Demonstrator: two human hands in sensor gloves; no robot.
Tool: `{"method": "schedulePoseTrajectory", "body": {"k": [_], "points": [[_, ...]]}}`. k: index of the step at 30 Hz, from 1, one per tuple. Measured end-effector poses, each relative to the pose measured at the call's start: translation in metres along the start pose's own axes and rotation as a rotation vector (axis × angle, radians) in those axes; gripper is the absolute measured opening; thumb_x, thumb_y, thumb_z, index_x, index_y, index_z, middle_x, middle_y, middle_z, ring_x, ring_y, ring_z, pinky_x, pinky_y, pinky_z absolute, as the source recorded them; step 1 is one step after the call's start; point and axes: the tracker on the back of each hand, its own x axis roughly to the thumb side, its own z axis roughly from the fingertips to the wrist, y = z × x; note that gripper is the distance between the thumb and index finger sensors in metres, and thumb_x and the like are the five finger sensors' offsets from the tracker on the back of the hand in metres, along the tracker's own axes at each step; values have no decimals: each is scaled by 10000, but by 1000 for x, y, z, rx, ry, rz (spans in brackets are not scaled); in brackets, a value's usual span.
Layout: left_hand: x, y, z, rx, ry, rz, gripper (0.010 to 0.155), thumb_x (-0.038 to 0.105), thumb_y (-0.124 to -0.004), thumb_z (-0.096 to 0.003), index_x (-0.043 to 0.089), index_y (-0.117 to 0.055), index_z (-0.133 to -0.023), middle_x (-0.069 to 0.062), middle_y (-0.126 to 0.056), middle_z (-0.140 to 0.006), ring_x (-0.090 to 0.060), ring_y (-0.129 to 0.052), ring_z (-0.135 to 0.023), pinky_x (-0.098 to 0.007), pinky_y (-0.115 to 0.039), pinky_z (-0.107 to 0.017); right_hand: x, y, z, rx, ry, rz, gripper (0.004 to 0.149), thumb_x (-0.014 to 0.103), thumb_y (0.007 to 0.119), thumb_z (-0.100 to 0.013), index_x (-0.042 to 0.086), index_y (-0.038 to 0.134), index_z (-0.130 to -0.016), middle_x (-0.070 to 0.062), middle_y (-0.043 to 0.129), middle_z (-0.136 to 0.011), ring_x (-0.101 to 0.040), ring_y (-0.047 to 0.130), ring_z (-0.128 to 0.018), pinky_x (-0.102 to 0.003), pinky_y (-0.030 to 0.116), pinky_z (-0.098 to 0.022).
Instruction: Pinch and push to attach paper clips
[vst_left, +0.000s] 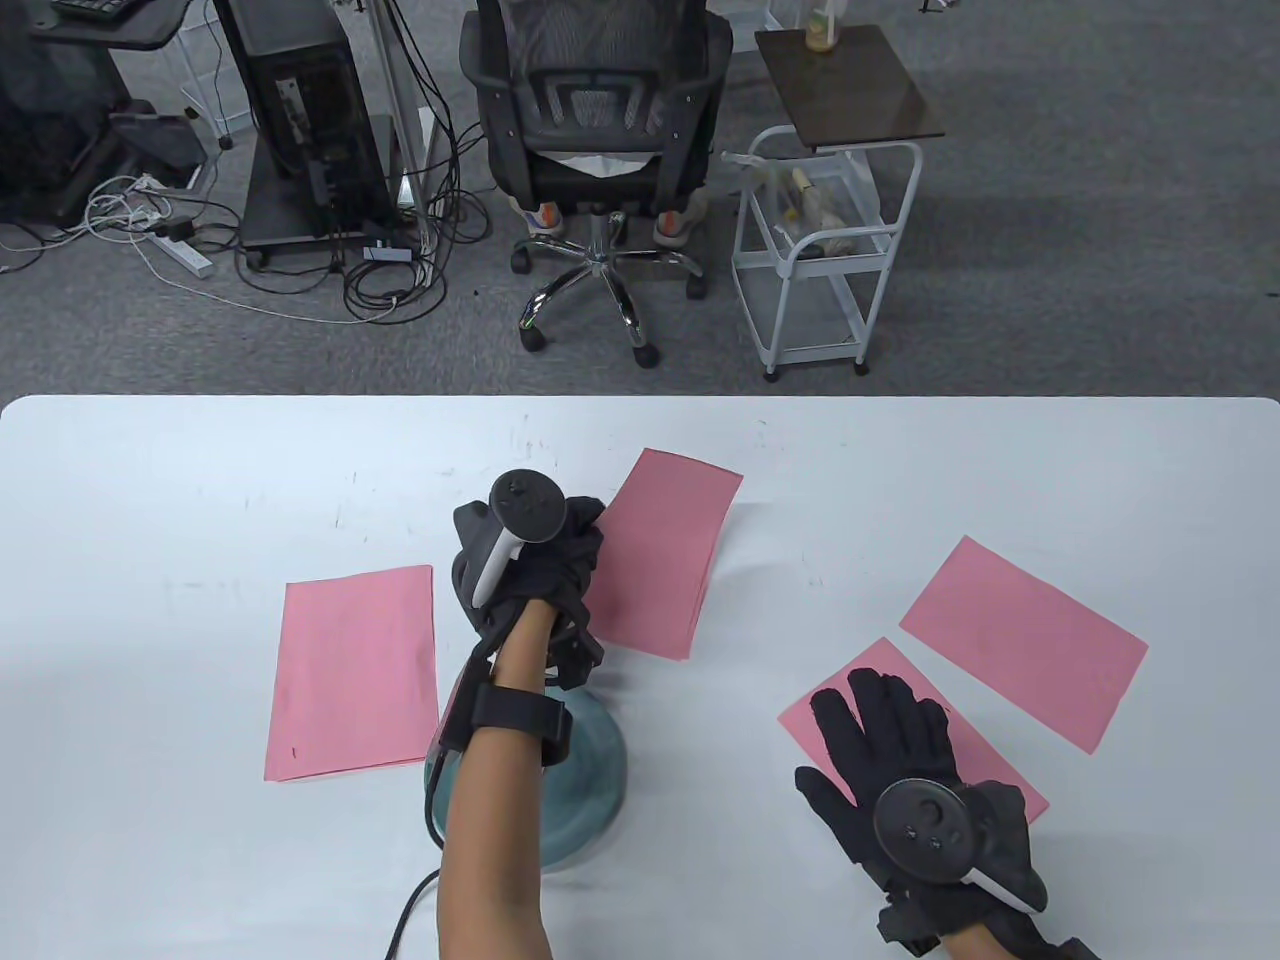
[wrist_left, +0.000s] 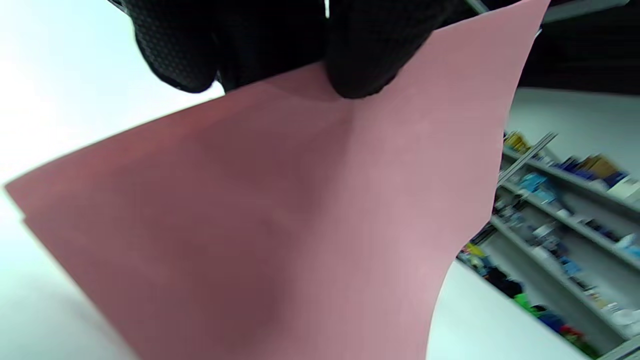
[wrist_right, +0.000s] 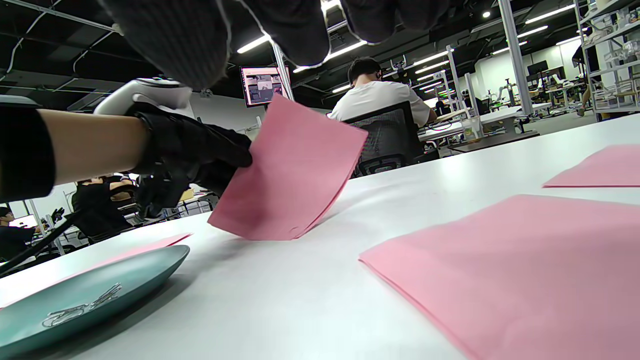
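My left hand (vst_left: 540, 570) pinches the left edge of a pink paper stack (vst_left: 665, 550) and holds that side raised off the table; its lower edge touches the table in the right wrist view (wrist_right: 295, 180). The left wrist view shows the fingertips (wrist_left: 365, 60) on the sheet (wrist_left: 280, 225). My right hand (vst_left: 900, 770) rests flat, fingers spread, on another pink stack (vst_left: 850, 690) at the front right. A teal plate (vst_left: 590, 770) under my left forearm holds paper clips (wrist_right: 82, 307).
Two more pink stacks lie on the white table (vst_left: 200, 480): one at the left (vst_left: 350, 670), one at the right (vst_left: 1025, 640). An office chair (vst_left: 600, 140) and a white cart (vst_left: 820, 240) stand beyond the far edge.
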Motion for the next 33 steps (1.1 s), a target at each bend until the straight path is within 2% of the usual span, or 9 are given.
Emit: {"method": "schedulePoseTrajectory", "body": {"k": [4, 13, 18, 22, 25, 29, 33], "points": [[4, 8, 20, 15, -65, 73, 408, 233, -816, -587, 266, -809, -994, -24, -854, -920, -270, -917, -804, -545, -730, -692, -2, -1, 0, -6, 8, -8, 710, 505, 676, -604, 128, 488, -1176, -258, 352, -1205, -511, 338, -1065, -625, 240, -734], [7, 28, 88, 38, -242, 245, 408, 239, -817, -588, 269, -805, -995, -19, -852, -922, -263, -918, -805, -538, -733, -692, -7, 0, -2, -13, 18, -56, 714, 506, 675, -605, 125, 479, -1176, -258, 351, -1203, -511, 342, -1062, -626, 248, -732], [7, 28, 129, 43, -320, 346, 410, 243, -816, -591, 268, -800, -1000, -17, -849, -924, -260, -918, -805, -537, -734, -690, -10, 3, -4, -8, 25, -130, 723, 507, 676, -604, 122, 458, -1177, -259, 352, -1200, -510, 348, -1060, -627, 256, -731], [8, 22, 160, 28, -366, 354, 411, 246, -817, -591, 268, -800, -1001, -15, -850, -924, -257, -919, -804, -534, -736, -690, -14, 4, -5, -23, 37, -217, 737, 500, 688, -604, 114, 430, -1175, -260, 357, -1195, -511, 358, -1056, -629, 269, -729], [7, 17, 177, 12, -385, 368, 411, 246, -818, -590, 269, -801, -1000, -17, -851, -924, -258, -920, -803, -534, -737, -689, -18, 3, -5, -41, 33, -315, 753, 491, 707, -600, 104, 406, -1171, -261, 367, -1189, -508, 378, -1051, -633, 294, -726], [4, 3, 193, -16, -408, 402, 413, 247, -818, -591, 270, -797, -1002, -15, -850, -925, -258, -918, -805, -533, -736, -690, -25, 3, -5, -57, 9, -589, 794, 471, 762, -582, 96, 373, -1163, -253, 399, -1178, -502, 423, -1043, -638, 362, -722], [4, -11, 200, -24, -437, 423, 411, 247, -818, -590, 272, -797, -1000, -13, -850, -923, -255, -919, -804, -531, -736, -691, -31, 8, -8, -34, -43, -836, 785, 435, 800, -573, 99, 394, -1155, -239, 438, -1170, -484, 486, -1034, -632, 439, -717]]}}
